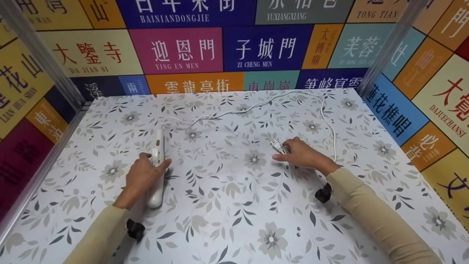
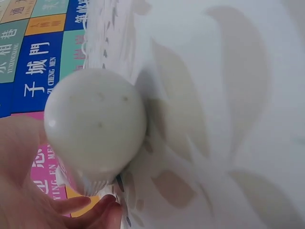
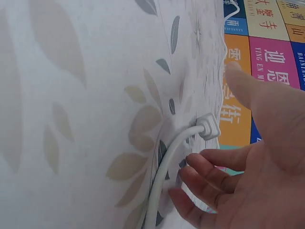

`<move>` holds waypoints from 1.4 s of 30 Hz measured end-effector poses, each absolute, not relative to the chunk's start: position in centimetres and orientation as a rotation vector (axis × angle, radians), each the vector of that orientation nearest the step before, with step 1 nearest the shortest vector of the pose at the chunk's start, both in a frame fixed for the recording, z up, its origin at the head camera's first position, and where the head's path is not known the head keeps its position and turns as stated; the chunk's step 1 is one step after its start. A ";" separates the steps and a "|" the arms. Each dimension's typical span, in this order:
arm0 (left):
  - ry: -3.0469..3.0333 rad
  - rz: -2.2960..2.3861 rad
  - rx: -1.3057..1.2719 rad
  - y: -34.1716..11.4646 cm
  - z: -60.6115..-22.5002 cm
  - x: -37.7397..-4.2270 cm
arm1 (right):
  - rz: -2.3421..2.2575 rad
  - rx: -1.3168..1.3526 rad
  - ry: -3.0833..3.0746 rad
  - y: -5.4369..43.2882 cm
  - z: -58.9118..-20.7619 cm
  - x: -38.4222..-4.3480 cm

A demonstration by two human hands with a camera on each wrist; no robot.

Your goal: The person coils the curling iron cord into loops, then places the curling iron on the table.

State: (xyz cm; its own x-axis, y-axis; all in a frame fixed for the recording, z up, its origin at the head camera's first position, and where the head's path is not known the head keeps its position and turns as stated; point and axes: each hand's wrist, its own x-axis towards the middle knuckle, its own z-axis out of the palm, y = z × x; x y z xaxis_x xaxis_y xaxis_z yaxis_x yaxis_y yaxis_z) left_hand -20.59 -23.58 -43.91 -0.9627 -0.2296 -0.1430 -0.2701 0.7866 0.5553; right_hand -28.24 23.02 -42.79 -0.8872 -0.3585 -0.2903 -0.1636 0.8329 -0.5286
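On the patterned tabletop lies a long white corded appliance (image 1: 157, 176), with a rounded near end and an oval opening near its far end. In the left wrist view its rounded end (image 2: 95, 121) is close up, with comb-like ridges below. My left hand (image 1: 144, 174) straddles its middle, thumb to the right and fingers to the left, looking loose; whether it touches is hard to tell. My right hand (image 1: 302, 153) lies beside the white two-pin plug (image 1: 279, 146). Thumb and fingers are spread around the plug (image 3: 208, 127) without visibly pinching it.
A thin white cord (image 1: 253, 107) runs from the appliance across the back of the table (image 1: 220, 154), then curves down the right side behind my right wrist. Colourful printed panels (image 1: 176, 50) surround the table, with clear corner posts (image 1: 47, 55).
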 end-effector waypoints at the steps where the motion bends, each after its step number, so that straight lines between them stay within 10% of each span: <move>1: 2.886 0.932 -0.412 -23.5 -43.9 -20.7 | -0.723 -0.377 2.626 23.0 -42.7 -28.2; 42: 2.807 1.008 -0.284 -24.5 -43.1 -20.8 | -0.659 -0.748 2.694 27.1 -42.7 -27.4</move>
State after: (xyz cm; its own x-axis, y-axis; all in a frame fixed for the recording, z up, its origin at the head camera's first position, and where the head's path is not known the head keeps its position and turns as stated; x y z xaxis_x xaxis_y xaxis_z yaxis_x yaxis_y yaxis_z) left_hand -20.80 -24.51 -43.10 -0.9716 -0.1277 -0.1991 -0.2252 0.7568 0.6136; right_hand -27.38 27.07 -42.67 -0.8307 -0.5408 -0.1320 -0.4189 0.7634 -0.4917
